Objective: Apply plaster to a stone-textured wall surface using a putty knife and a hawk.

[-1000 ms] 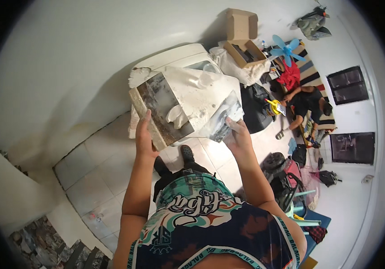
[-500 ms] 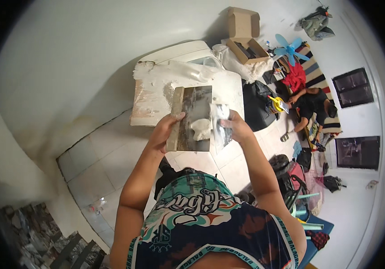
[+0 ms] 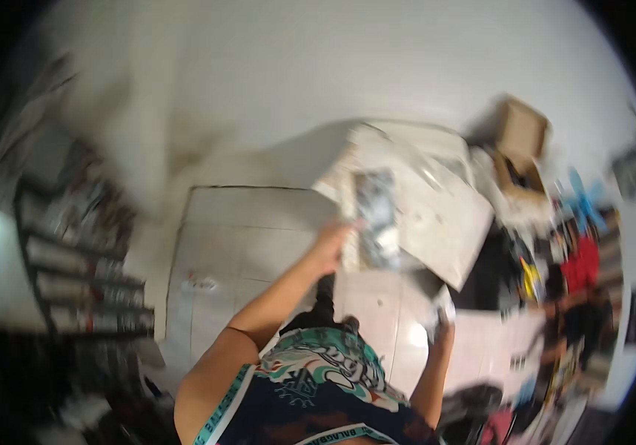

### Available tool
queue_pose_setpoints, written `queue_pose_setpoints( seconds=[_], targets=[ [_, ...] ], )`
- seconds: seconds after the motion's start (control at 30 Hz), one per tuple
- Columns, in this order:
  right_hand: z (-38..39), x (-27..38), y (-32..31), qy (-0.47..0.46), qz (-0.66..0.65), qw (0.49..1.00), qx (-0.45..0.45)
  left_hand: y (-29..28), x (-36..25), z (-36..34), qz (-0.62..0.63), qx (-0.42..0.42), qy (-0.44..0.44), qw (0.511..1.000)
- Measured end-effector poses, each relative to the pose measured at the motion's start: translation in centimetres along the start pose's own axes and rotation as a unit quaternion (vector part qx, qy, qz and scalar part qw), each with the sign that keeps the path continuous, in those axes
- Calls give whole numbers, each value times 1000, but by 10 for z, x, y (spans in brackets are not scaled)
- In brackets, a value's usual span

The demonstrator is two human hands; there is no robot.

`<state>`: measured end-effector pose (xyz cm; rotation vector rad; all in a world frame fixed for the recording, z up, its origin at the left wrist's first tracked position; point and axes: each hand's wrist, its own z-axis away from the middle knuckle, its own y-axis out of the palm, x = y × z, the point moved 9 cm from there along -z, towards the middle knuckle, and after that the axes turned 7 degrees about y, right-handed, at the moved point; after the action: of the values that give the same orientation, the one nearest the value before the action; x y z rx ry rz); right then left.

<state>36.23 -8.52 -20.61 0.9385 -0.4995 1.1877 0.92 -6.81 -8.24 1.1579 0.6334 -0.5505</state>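
Observation:
My left hand (image 3: 329,248) grips a wide flat scraper (image 3: 377,204) by its pale strip-like edge. A lump of white putty (image 3: 388,239) lies on the dark metal face. My right hand (image 3: 442,332) is lower and to the right, apart from the left, closed on a smaller metal scraper (image 3: 442,304) that motion has smeared. Behind the wide scraper stands a white, putty-smeared stand (image 3: 440,222) with a flat top, against the wall.
An opened cardboard box (image 3: 522,174) sits at the back right, near a blue fan (image 3: 585,202). A black container (image 3: 481,271) stands right of the stand. Far right is another person (image 3: 581,322). Stairs with dark rails (image 3: 88,274) rise at left, beside tiled floor (image 3: 259,252).
The view has swung left, bringing the stairs in and shifting the stand rightward. My right hand has drawn away from the wide scraper, down and right, with the smaller scraper.

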Motion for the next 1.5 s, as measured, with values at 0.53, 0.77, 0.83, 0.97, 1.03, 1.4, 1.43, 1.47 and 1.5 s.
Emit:
queue_pose_setpoints(
  seconds=[0.53,0.77,0.83,0.97,1.03,1.4,1.43,1.47,1.5],
  targets=[
    [-27,-27,33,68,-162,983,57,-78,9,73,84,-116,-8,990],
    [-21,-30,173,67,-162,975,135,-162,-42,112,145,-111,9,983],
    [-8,-35,234,71,-193,963,173,-209,-58,138,152,-160,17,975],
    [17,-40,331,35,-189,955,224,-265,-92,169,192,-98,90,972],
    [38,-36,384,39,-171,958,228,-285,-105,185,192,-103,96,971],
    [173,105,560,-201,-51,923,324,-340,-155,197,229,-115,173,951],
    [175,105,561,-200,-45,924,323,-340,-159,195,225,-146,173,948],
    [181,105,565,-208,-35,922,326,-335,-161,194,231,-147,174,946],
    [184,104,569,-215,-26,919,330,-325,-167,193,238,-118,179,947]
  ],
)
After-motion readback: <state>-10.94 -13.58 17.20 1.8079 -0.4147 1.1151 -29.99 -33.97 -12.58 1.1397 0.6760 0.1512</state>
